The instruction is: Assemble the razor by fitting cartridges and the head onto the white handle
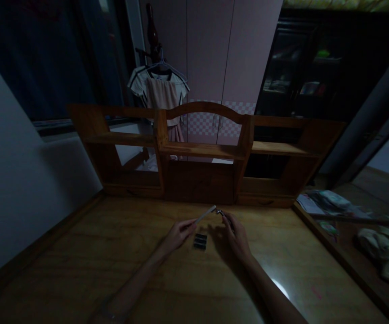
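Observation:
My left hand (180,234) pinches a slim, pale stick (205,214), which slants up to the right over the table. Facing it, my right hand (237,236) is closed round a small shiny metal tool (220,212) with a curved end; its exact kind is too dim to make out. The stick's tip and the tool's end are very close; whether they touch I cannot tell. Between and slightly below my hands, three small dark blocks (200,241) lie in a stack-like row on the wooden table (140,265).
A wooden shelf unit (201,150) stands along the table's far edge. To the left is a white wall (5,180). Papers and a bag (332,200) lie off the right side, near folded cloth (388,254). Clothes (160,87) hang behind the shelf.

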The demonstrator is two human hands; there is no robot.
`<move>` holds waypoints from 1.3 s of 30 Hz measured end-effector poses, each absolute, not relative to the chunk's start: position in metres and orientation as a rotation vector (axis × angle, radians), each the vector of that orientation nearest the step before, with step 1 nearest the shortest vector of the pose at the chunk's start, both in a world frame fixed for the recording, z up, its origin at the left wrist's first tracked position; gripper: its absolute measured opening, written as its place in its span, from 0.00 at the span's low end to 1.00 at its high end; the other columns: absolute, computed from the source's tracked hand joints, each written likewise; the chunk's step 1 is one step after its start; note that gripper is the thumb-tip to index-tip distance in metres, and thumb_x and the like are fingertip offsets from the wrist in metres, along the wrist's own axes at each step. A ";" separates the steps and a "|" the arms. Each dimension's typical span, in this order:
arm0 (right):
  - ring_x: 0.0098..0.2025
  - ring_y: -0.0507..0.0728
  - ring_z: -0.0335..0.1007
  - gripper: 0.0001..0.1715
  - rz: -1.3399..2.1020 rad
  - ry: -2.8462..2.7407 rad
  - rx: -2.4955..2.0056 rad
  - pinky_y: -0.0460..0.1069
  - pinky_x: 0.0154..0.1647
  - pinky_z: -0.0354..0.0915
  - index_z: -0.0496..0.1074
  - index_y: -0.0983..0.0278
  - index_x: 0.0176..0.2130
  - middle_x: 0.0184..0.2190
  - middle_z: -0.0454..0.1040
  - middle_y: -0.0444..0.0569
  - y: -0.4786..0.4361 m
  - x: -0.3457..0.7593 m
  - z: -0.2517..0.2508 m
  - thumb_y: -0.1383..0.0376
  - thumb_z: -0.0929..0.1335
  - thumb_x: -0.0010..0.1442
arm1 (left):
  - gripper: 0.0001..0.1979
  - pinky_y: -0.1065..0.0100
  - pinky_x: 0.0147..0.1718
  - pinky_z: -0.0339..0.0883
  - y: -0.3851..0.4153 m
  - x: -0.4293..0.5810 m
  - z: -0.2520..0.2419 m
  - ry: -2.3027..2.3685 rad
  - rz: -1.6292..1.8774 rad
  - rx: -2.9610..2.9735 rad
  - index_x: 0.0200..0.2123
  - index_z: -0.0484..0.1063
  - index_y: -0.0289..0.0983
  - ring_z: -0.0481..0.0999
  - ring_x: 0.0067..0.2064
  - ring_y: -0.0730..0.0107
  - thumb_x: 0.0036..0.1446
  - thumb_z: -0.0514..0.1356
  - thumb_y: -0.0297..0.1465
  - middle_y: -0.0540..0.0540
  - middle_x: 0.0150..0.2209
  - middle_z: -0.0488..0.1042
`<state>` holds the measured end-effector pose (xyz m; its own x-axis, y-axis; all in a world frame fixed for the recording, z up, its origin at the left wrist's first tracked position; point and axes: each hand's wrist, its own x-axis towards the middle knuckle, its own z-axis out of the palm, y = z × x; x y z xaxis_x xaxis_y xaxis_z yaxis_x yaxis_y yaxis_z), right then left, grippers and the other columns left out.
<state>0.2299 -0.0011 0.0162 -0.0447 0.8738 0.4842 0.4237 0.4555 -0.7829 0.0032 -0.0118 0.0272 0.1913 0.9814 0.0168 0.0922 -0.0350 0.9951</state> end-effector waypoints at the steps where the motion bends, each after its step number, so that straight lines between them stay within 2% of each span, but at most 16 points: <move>1: 0.45 0.59 0.68 0.19 0.535 -1.658 -1.139 0.53 0.47 0.63 0.70 0.60 0.47 0.42 0.73 0.50 -0.001 0.230 0.016 0.56 0.57 0.65 | 0.29 0.73 0.20 0.52 -0.013 0.003 0.027 1.108 1.030 1.386 0.49 0.73 0.30 0.61 0.21 0.74 0.50 0.60 0.45 0.50 0.17 0.66; 8: 0.47 0.59 0.66 0.17 0.537 -1.734 -1.077 0.53 0.49 0.62 0.69 0.59 0.48 0.45 0.71 0.51 -0.003 0.228 0.016 0.58 0.58 0.65 | 0.28 0.75 0.18 0.41 -0.013 0.003 0.025 1.071 0.960 1.396 0.51 0.71 0.32 0.51 0.17 0.81 0.52 0.59 0.46 0.53 0.18 0.62; 17: 0.44 0.58 0.67 0.16 0.501 -1.748 -1.074 0.52 0.45 0.64 0.69 0.59 0.47 0.42 0.71 0.51 -0.004 0.230 0.014 0.59 0.59 0.65 | 0.31 0.74 0.18 0.40 -0.010 0.002 0.019 1.074 0.924 1.402 0.51 0.71 0.31 0.50 0.18 0.81 0.51 0.58 0.48 0.55 0.17 0.58; 23: 0.43 0.58 0.67 0.15 0.498 -1.738 -1.068 0.52 0.43 0.64 0.70 0.59 0.46 0.41 0.71 0.51 -0.003 0.229 0.013 0.58 0.59 0.65 | 0.32 0.75 0.17 0.38 -0.006 -0.001 0.012 1.066 0.893 1.396 0.53 0.69 0.33 0.48 0.17 0.82 0.52 0.56 0.50 0.57 0.18 0.53; 39: 0.42 0.58 0.66 0.15 0.475 -1.725 -1.069 0.52 0.43 0.64 0.70 0.59 0.45 0.40 0.70 0.51 -0.005 0.228 0.015 0.58 0.60 0.65 | 0.32 0.76 0.16 0.38 -0.001 -0.005 0.005 1.075 0.901 1.387 0.52 0.69 0.33 0.49 0.17 0.82 0.52 0.56 0.50 0.57 0.19 0.54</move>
